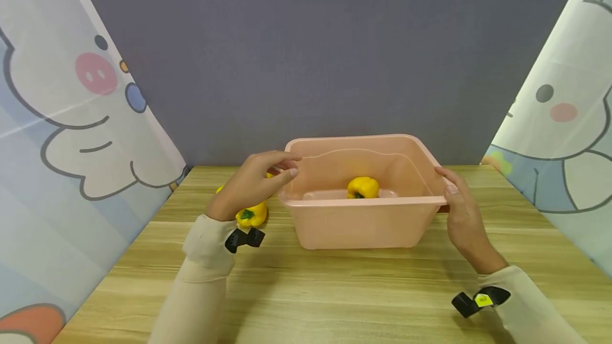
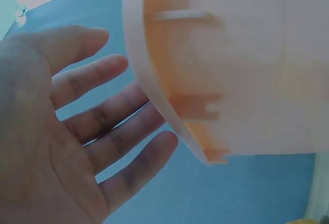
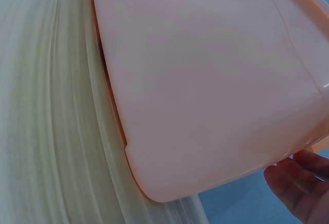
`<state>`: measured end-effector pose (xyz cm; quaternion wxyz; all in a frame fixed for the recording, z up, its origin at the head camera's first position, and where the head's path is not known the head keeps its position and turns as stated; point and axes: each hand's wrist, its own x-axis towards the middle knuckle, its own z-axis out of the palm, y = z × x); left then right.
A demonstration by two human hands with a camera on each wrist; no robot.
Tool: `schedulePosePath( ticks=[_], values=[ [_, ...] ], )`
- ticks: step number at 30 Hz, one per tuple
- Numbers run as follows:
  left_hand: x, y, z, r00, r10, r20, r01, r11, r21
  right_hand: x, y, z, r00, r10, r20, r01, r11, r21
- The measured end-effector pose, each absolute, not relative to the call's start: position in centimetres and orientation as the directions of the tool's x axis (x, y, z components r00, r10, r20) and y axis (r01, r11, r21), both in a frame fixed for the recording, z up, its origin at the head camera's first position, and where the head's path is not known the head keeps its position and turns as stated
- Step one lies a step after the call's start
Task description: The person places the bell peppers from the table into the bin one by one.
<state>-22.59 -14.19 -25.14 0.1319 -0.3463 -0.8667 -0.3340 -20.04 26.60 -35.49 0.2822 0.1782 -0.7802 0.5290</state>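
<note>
A pink plastic basin [image 1: 354,225] stands on the table, with one yellow bell pepper [image 1: 365,187] inside on its floor. My right hand [image 1: 461,211] grips the basin's right rim, thumb on top and fingers underneath; in the right wrist view its fingers [image 3: 290,183] reach under the edge. At the left rim is my left hand [image 1: 255,182], fingers loosely extended. The left wrist view has its fingertips [image 2: 167,139] right at the rim, the thumb apart from it. Below the left hand lies another yellow bell pepper [image 1: 253,215], stem toward me, partly hidden by the wrist.
More yellow patches show beside and behind the left hand, mostly covered by it. The wood-grain table [image 1: 334,291] ends at a dark grey wall [image 1: 306,68] behind the basin. Cartoon-printed panels [image 1: 91,137] flank both sides.
</note>
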Motion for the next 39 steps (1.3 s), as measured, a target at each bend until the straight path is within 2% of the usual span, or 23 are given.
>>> schedulePosePath(
  ticks=[5, 13, 24, 34, 39],
  values=[
    [-22.2, -14.8, -26.0, -0.742, 0.466, 0.481, 0.67, 0.532, 0.518, -20.0, 26.5, -35.4, -0.778, 0.027, 0.628, -0.576, 0.37, -0.729],
    [-22.0, -15.2, -26.6, -0.729, 0.448, 0.518, 0.683, 0.535, 0.497, -20.2, 26.6, -35.5, -0.769, 0.03, 0.639, -0.587, 0.365, -0.723],
    [-22.1, -16.5, -27.4, -0.741, 0.369, 0.561, 0.657, 0.574, 0.488, -20.2, 26.7, -35.5, -0.771, 0.027, 0.636, -0.583, 0.369, -0.724],
    [-22.5, -18.3, -28.5, -0.821, 0.275, 0.5, 0.524, 0.709, 0.472, -20.4, 26.8, -35.6, -0.779, 0.024, 0.627, -0.575, 0.373, -0.728],
    [-23.5, -19.1, -29.8, -0.865, 0.237, 0.442, 0.425, 0.815, 0.395, -20.4, 26.8, -35.7, -0.779, 0.031, 0.627, -0.573, 0.372, -0.73]
  ],
)
